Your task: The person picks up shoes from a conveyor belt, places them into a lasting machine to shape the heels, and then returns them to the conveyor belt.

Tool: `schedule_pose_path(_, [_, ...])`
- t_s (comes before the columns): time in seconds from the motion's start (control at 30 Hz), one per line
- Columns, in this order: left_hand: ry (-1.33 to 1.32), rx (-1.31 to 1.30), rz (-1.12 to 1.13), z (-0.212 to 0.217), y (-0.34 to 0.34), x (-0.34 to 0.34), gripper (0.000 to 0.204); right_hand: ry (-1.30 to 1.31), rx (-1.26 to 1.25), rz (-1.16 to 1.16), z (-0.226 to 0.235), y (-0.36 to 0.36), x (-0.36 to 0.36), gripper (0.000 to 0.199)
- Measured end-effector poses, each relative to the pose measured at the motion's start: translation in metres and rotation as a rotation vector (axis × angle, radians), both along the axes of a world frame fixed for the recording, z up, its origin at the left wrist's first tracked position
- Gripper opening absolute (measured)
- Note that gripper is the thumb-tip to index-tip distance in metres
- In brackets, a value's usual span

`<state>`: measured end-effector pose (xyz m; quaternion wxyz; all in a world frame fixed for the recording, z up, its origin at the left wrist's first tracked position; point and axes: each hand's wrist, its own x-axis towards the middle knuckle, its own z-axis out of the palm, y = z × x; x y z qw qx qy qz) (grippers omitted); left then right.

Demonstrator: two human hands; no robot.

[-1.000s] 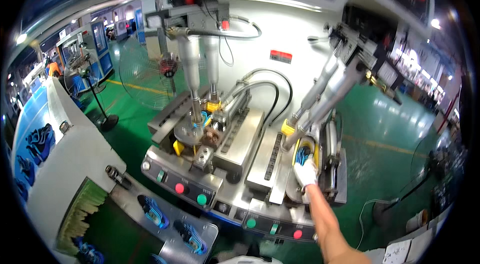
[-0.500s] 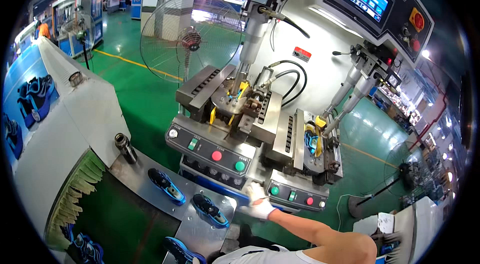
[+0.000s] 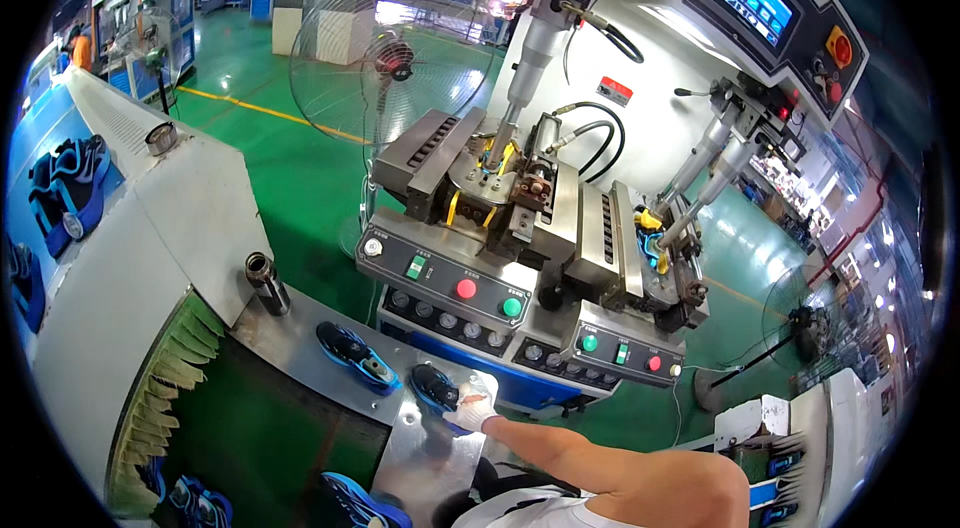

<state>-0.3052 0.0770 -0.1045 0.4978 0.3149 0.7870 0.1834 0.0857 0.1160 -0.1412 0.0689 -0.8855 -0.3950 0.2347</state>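
Observation:
My right hand (image 3: 472,412), in a white glove, reaches across from the lower right and closes on a dark blue shoe (image 3: 434,386) lying on the steel shelf (image 3: 420,453) below the press machine. A second blue shoe (image 3: 356,356) lies just to its left on the same shelf. Another shoe (image 3: 652,246) with yellow parts sits clamped in the machine's right station. My left hand is out of the picture.
The control panel (image 3: 455,286) with red and green buttons juts out above the shelf. A green conveyor belt (image 3: 250,438) runs at lower left, with a shoe (image 3: 352,496) near its end. A standing fan (image 3: 392,56) is behind the machine. A steel post (image 3: 266,282) stands by the belt.
My right hand left the shoe in the right press station, dropped past the control panel and now grips the blue shoe on the steel shelf. The view has swung left and down.

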Motion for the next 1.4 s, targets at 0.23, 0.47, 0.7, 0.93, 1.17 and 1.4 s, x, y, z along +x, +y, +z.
schedule_pose_path(0.23, [-0.013,0.180,-0.313,0.030,0.043,0.049,0.068,0.333,0.073,-0.363,0.070,-0.054,-0.009,0.090])
schedule_pose_path(0.47, [-0.245,0.228,-0.878,0.068,-0.001,0.202,0.053,0.393,0.336,-0.736,0.130,-0.214,-0.014,0.106])
schedule_pose_path(0.7, [-0.212,0.361,-1.846,0.161,-0.163,0.343,0.088,0.113,0.710,-1.597,0.170,-0.466,-0.056,0.092])
schedule_pose_path(0.93, [-0.725,0.382,-2.462,0.220,-0.394,0.465,0.081,-0.631,1.110,-2.081,0.270,-0.640,-0.122,0.059])
schedule_pose_path(1.17, [-1.014,0.755,-2.584,0.194,-0.682,0.536,0.075,-0.890,0.553,-2.437,0.230,-0.805,-0.098,0.080])
schedule_pose_path(1.4, [-1.250,0.608,-2.520,0.181,-0.713,0.573,0.079,-0.680,0.087,-2.425,0.230,-0.893,-0.044,0.091])
